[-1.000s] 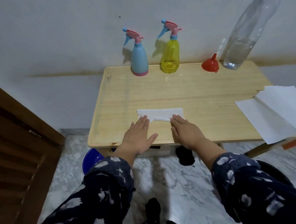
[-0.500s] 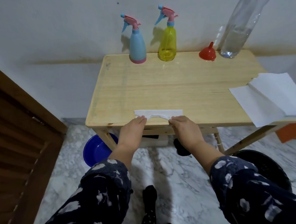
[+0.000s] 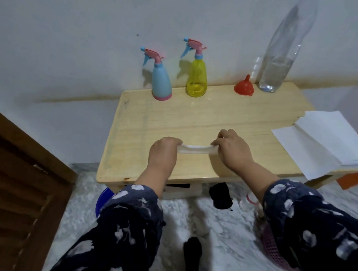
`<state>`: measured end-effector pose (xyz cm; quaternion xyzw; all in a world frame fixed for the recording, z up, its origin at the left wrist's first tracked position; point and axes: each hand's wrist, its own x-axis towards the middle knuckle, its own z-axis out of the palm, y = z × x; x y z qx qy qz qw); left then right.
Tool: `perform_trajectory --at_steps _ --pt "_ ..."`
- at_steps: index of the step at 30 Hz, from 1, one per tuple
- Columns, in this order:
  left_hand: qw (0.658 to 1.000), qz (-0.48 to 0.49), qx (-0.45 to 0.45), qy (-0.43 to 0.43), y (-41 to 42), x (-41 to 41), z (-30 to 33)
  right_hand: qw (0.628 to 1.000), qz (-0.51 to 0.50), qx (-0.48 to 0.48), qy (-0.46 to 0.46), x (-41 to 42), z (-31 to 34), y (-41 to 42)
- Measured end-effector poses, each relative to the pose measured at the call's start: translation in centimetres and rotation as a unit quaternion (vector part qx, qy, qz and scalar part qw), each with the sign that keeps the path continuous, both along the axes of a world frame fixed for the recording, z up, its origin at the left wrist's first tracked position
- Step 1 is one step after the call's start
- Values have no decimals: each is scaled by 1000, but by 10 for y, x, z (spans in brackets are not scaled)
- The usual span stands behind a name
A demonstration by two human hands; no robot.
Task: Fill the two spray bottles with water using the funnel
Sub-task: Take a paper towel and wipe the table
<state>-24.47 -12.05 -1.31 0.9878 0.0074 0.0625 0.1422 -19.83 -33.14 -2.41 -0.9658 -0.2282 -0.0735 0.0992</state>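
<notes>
A blue spray bottle (image 3: 161,82) and a yellow spray bottle (image 3: 196,77), both with pink trigger heads, stand at the back of the wooden table (image 3: 204,117) against the wall. A red funnel (image 3: 244,87) lies upside down to their right, beside a tall clear water bottle (image 3: 281,53) that is partly filled. Over the table's front half, my left hand (image 3: 164,151) and my right hand (image 3: 230,146) each pinch one end of a folded white tissue (image 3: 195,149) and hold it stretched between them.
White paper sheets (image 3: 323,142) overhang the table's right front corner. A brown wooden door (image 3: 21,185) stands at the left. Under the table are a blue basin (image 3: 103,199), a black object (image 3: 220,195) and a small plastic bottle (image 3: 248,201) on the marble floor.
Both hands went from lying flat by the tissue to pinching its ends and lifting it off the table. The camera view also shifted.
</notes>
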Motion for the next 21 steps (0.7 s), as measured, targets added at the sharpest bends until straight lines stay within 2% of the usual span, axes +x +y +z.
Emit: perform_trajectory --at_steps 5,13,16,19,21 --pt "998 2 -44 -34 -7 85 -1 997 -78 27 -1 81 5 -3" --pt "993 18 -95 -64 -12 215 -13 987 -123 102 -26 208 -3 -1" --pt "995 4 -86 -59 -15 237 -19 986 -122 112 -15 228 -12 -3" --pt "998 -15 -50 -16 -18 233 -32 990 -120 70 22 219 -26 -5" --pt "999 -35 -15 -13 -19 223 -39 990 -131 36 -27 206 -35 -8"
